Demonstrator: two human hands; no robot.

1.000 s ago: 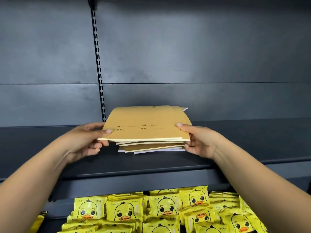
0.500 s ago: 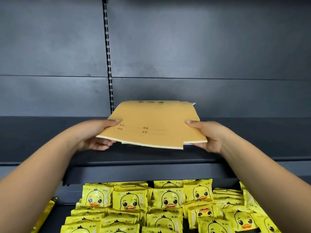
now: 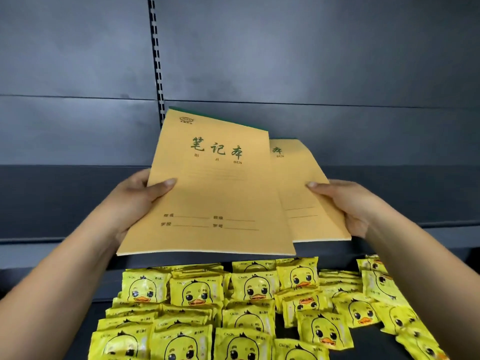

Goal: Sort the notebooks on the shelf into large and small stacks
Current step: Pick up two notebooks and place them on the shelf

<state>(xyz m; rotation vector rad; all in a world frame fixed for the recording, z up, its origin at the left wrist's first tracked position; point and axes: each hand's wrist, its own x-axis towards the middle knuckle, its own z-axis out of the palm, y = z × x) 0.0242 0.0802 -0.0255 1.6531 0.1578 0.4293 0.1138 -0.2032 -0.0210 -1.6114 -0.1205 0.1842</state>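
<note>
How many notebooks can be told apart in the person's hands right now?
2: a front notebook gripped by the left hand, and a rear notebook, partly covered by it, held by the right hand. More may be hidden behind.

Both bare forearms reach in from the near corners, angled inward. Left hand [image 3: 130, 203]: thumb lies flat on top, fingers hidden beneath, pinch grip. Right hand [image 3: 348, 203]: thumb on top, fingers curled under, same grip. Hands level, well apart.

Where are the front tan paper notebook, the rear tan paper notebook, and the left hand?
Front tan paper notebook [image 3: 213, 193]: head view, cover centre.
Rear tan paper notebook [image 3: 306, 203]: head view, exposed cover.
Left hand [image 3: 135, 201]: head view, back.
</note>
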